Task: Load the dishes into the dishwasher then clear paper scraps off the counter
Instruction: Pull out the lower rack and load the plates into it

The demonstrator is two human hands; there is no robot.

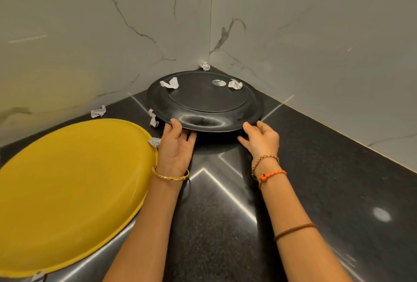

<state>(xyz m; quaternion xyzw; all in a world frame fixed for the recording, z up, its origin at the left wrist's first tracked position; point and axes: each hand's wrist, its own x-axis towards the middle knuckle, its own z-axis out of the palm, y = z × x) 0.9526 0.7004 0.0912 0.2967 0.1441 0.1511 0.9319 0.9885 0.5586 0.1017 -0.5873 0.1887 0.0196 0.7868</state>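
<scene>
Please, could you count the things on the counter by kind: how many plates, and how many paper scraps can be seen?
Plates: 2, the black plate gripped at its near rim by the left hand and the right hand, and the yellow plate.
Paper scraps: 7, two of them on the black plate.
Total: 9

We see soft, even indoor light; bright streaks and a round glare spot shine on the glossy black counter. The wide lens bends the edges, and the picture is slightly soft everywhere
</scene>
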